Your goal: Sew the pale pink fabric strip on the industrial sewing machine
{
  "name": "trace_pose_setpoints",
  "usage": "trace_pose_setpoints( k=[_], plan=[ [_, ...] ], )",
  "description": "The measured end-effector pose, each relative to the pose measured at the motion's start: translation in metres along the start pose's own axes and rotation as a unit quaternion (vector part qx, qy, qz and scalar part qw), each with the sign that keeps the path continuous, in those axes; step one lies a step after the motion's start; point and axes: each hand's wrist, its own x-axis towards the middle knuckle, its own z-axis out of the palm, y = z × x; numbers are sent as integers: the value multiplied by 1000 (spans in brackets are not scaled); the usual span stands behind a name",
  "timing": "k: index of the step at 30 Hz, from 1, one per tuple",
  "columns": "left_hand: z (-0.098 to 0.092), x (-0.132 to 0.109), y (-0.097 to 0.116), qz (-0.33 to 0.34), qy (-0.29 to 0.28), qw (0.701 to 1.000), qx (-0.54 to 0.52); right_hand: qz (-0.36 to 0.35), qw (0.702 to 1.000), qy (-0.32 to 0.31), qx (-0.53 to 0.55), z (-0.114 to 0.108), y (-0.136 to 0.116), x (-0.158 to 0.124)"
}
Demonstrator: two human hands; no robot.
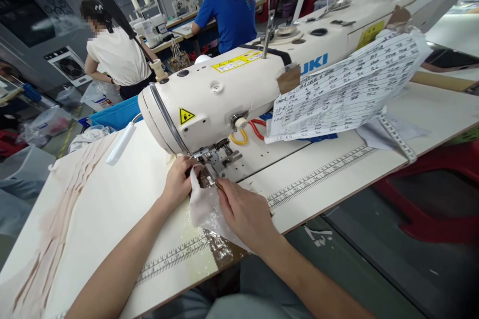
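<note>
A piece of pale fabric (204, 204) lies under the needle area of a white sewing machine (209, 104) and hangs toward the table's front edge. Close to the presser foot, my left hand (180, 175) has its fingers closed on the fabric's left side. On the other side, my right hand (247, 212) is closed with thumb and fingers pinched together near the foot, and the fabric passes beside it. What sits between those right fingertips is partly hidden; a thin metal piece shows there.
Strips of pale pink fabric (62, 214) lie along the table's left side. A measuring tape (318, 177) runs along the front edge. Handwritten sheets (348, 84) are attached to the machine. A red stool (422, 209) stands at right. Two people sit working behind.
</note>
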Motion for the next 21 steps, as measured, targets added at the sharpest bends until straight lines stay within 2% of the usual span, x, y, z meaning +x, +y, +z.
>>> trace_pose_setpoints(
  k=[8, 16, 19, 21],
  plan=[
    [2, 1, -2, 31, 8, 998, 57, 9, 1000, -22, -20, -1, -2, 1],
    [-1, 0, -7, -53, -13, 998, -41, 26, 999, -35, -15, -5, -4, 2],
    [0, -1, -8, -56, -9, 998, -38, 29, 999, -41, -21, -4, -5, 4],
    [0, -1, -9, -34, 0, 999, -14, 29, 998, -42, -25, -2, -6, 5]
  ],
)
